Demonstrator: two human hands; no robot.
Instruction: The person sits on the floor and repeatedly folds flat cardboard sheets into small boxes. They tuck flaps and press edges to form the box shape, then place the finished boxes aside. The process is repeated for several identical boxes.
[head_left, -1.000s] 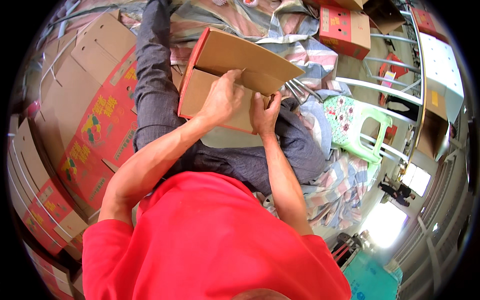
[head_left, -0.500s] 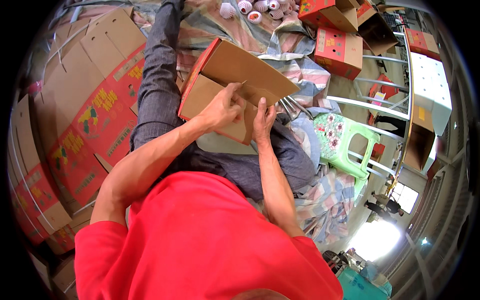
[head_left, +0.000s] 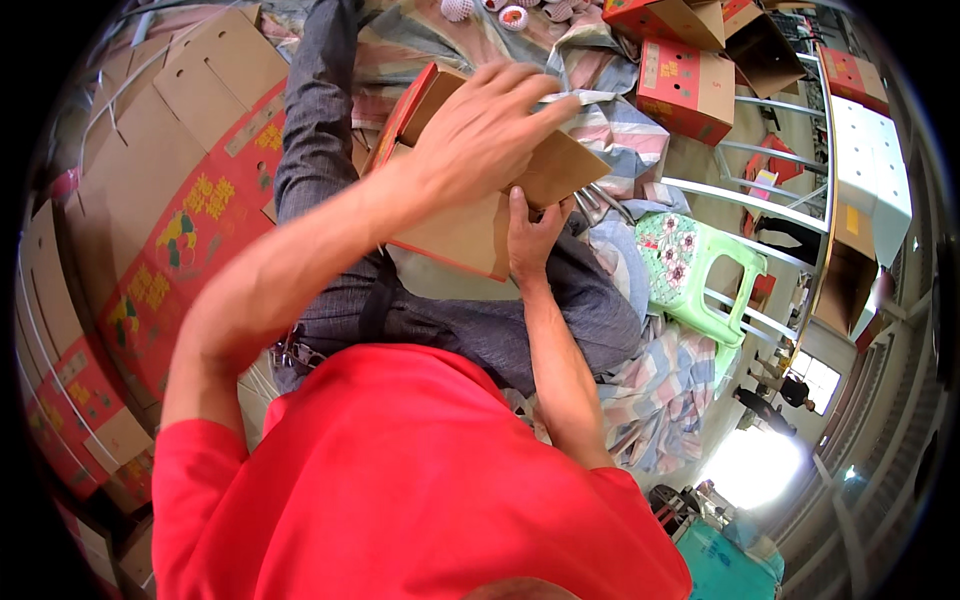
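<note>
A cardboard box (head_left: 460, 232), brown with red outer sides, rests tilted on my lap with flaps raised. My left hand (head_left: 480, 135) is lifted over its far part, slightly blurred, fingers stretched and apart, and hides much of the box. I see nothing in that hand. At the right edge of the box my right hand (head_left: 536, 235) grips the cardboard, the thumb on top near the base of a raised brown flap (head_left: 565, 170). Its other fingers are partly hidden behind the box.
Flattened red and brown cartons (head_left: 190, 220) are stacked at my left. A green stool (head_left: 690, 265) stands on the right, near a red carton (head_left: 685, 90) and metal rails (head_left: 745, 205). Fruit in foam nets (head_left: 513, 17) lies on the striped sheet (head_left: 400, 45) ahead.
My left hand has risen from the box's inner flap and swung forward and right, its fingers opening out. My right hand still holds the box's right edge.
</note>
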